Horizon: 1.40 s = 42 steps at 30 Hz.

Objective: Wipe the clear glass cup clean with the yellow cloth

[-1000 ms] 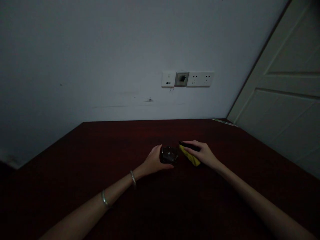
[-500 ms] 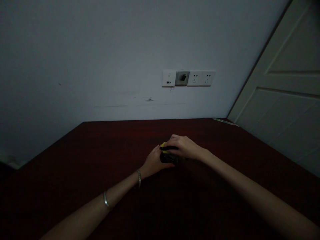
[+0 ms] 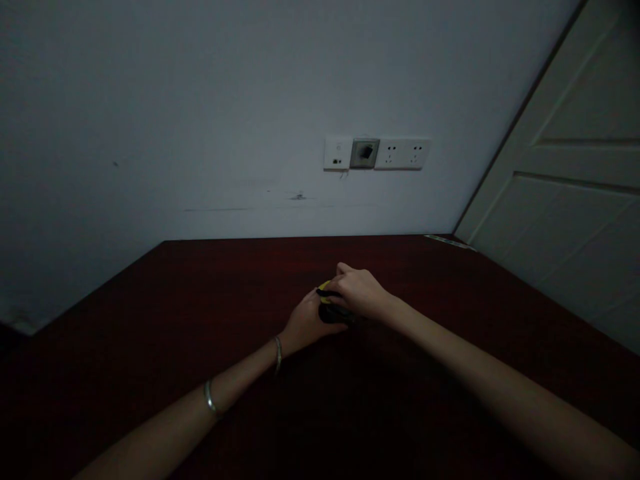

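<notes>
A dark object (image 3: 333, 313), black and glossy, sits low at the middle of the table, and my left hand (image 3: 306, 321) is closed round its left side with the thumb along the near side. On top of it shows a yellow piece (image 3: 324, 287) crossed by a thin black strip (image 3: 327, 293). From the right and above, my right hand (image 3: 361, 291) grips the black strip with bent fingers. The dim light and my fingers hide most of the object, so I cannot tell its kind.
The dark red table (image 3: 240, 267) reaches back to a pale wall (image 3: 225, 120) with a row of sockets (image 3: 395, 155). A white panelled door (image 3: 565, 200) stands along the right side. A thin pale strip (image 3: 449, 241) lies at the back right corner.
My right hand has shifted slightly left and up over the object, its fingers still on the strip. The left hand keeps its hold with hardly any movement.
</notes>
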Tool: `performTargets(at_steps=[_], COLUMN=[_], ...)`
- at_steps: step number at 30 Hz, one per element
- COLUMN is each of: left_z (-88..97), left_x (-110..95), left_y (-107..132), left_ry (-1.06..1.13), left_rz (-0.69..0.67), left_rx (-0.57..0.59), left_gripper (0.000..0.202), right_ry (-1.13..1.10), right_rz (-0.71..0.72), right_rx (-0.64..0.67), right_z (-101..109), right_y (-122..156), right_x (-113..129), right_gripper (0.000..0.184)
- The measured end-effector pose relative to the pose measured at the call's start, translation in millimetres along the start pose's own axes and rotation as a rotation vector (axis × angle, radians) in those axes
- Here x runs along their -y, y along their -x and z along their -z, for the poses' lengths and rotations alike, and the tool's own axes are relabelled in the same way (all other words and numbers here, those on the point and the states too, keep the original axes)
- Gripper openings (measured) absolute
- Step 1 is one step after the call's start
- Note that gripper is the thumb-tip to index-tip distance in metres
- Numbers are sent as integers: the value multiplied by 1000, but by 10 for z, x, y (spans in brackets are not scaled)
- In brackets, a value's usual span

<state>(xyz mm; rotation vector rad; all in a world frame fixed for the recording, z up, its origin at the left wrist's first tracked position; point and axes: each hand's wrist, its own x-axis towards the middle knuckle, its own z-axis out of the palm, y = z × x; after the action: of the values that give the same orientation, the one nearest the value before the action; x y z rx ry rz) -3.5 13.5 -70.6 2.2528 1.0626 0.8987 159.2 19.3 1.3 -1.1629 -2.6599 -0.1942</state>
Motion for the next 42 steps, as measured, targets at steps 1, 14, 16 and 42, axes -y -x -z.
performTargets(at_steps=[1, 14, 16, 42], left_z=[3, -11, -16, -70], left_x=[-3, 27, 40, 53], left_y=[1, 19, 21, 15], left_ry=[-3, -119, -131, -201], left_rz=[0, 44, 59, 61], left_rx=[2, 38, 41, 62], left_gripper=[51, 69, 71, 68], right_ry=[4, -202, -280, -496], right_rz=[-11, -258, -277, -289], right_rx=[1, -6, -6, -67], right_z=[-1, -39, -53, 122], right_y=[-6, 15, 42, 474], right_x=[-10, -253, -300, -643], right_gripper=[12, 23, 22, 26])
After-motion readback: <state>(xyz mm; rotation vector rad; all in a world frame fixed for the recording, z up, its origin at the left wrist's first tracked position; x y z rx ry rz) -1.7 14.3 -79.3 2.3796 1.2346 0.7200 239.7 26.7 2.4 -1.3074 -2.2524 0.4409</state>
